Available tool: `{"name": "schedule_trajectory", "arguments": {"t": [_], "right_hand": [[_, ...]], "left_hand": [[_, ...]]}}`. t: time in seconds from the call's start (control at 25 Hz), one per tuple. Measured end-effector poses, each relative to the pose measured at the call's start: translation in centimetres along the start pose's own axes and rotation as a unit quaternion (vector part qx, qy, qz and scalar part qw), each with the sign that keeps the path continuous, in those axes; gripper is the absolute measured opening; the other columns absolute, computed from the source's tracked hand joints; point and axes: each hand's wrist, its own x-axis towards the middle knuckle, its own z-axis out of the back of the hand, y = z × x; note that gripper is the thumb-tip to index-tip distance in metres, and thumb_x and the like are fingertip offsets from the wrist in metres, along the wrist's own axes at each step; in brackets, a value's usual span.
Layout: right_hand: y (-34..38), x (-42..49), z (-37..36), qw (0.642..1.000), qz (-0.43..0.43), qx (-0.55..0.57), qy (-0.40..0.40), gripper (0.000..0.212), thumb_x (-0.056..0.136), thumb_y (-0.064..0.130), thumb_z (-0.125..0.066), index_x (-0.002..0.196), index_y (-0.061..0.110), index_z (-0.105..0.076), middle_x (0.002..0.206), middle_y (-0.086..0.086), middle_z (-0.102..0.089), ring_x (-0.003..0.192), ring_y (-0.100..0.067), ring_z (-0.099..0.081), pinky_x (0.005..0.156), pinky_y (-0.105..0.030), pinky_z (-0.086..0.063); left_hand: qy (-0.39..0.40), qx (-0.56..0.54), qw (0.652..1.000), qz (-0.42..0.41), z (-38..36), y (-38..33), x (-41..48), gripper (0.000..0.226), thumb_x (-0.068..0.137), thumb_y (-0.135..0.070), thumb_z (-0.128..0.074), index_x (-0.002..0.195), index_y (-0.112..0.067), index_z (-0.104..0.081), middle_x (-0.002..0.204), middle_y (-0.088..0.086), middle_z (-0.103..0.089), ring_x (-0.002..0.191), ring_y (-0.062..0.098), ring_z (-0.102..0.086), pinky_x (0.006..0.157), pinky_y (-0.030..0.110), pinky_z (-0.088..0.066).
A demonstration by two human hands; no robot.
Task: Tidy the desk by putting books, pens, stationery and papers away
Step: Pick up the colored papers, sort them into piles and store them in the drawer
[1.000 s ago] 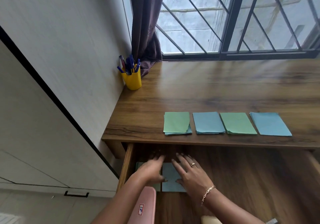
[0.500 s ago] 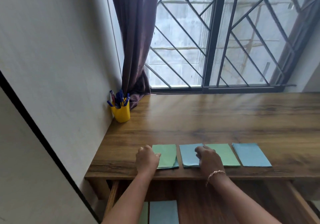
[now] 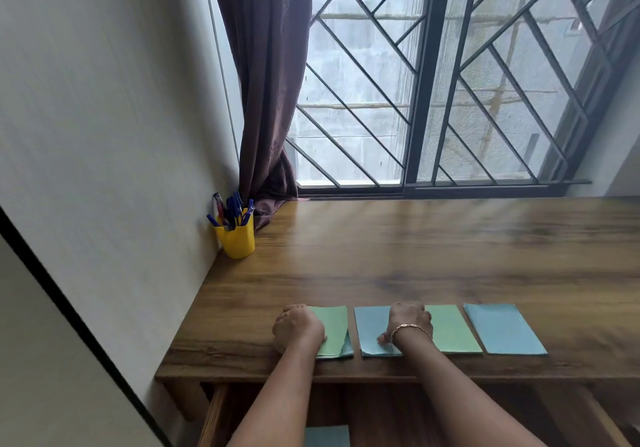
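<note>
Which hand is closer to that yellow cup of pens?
Left. The left hand grips the leftmost green pile, in front of the yellow cup; the right hand is farther right, on the neighbouring blue pile.

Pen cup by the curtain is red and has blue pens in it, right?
Not quite. The pen cup is yellow, not red; the head view shows it. The rest is right: it stands by the curtain and has blue pens in it.

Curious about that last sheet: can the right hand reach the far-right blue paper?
Probably yes: the right hand is close, and only a flat green paper lies between it and the far-right blue paper.
</note>
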Motion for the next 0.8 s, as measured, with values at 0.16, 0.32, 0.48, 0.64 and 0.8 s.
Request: {"name": "schedule_trajectory", "arguments": {"t": [0.16,0.32,0.48,0.64,0.8], "right_hand": [[0.8,0.1,0.3,0.999,-0.035,0.016,0.029,0.077,0.070,0.036,-0.079,0.134,0.010,-0.044,0.134,-0.016,-0.042,0.123,-0.031,-0.044,0.097,-0.033,-0.043],[1.3,0.3,0.1,0.995,-0.048,0.088,0.023,0.085,0.069,0.027,-0.081,0.132,0.004,-0.030,0.136,-0.018,-0.035,0.127,-0.033,-0.041,0.101,-0.037,-0.040],[1.3,0.5,-0.9,0.989,-0.019,0.143,0.023,0.072,0.075,0.016,-0.076,0.127,0.006,-0.027,0.130,-0.016,-0.049,0.122,-0.033,-0.048,0.098,-0.037,-0.041],[1.1,0.2,-1.1,0.993,-0.006,0.116,0.022,0.080,0.072,0.029,-0.078,0.133,0.003,-0.033,0.136,-0.014,-0.044,0.128,-0.031,-0.043,0.103,-0.034,-0.038],[1.0,0.2,-0.8,0.985,-0.015,0.171,0.026,0.079,0.072,0.029,-0.078,0.130,0.002,-0.032,0.137,-0.015,-0.043,0.129,-0.033,-0.041,0.103,-0.036,-0.037]], "left_hand": [[0.007,0.004,1.000,0.002,0.0,-0.2,-0.3,0.058,0.080,-0.027,-0.071,0.131,-0.009,-0.050,0.133,0.008,-0.053,0.121,0.025,-0.051,0.087,0.034,-0.047],[0.024,0.007,1.000,-0.003,0.2,-0.1,-0.3,0.073,0.074,-0.037,-0.077,0.133,-0.010,-0.045,0.136,0.010,-0.048,0.126,0.026,-0.045,0.091,0.031,-0.046],[0.013,-0.056,0.998,-0.014,-0.1,-0.2,-0.7,0.073,0.076,-0.024,-0.077,0.127,0.000,-0.030,0.132,0.013,-0.053,0.123,0.024,-0.052,0.092,0.030,-0.046],[0.008,0.006,0.999,-0.048,0.7,-0.2,-1.4,0.078,0.078,-0.028,-0.075,0.137,-0.003,-0.031,0.135,0.007,-0.052,0.123,0.023,-0.052,0.091,0.033,-0.046],[-0.011,0.014,0.996,-0.084,0.7,0.0,-1.2,0.051,0.087,-0.022,-0.065,0.132,-0.009,-0.046,0.132,0.007,-0.054,0.121,0.023,-0.053,0.091,0.031,-0.047]]}}
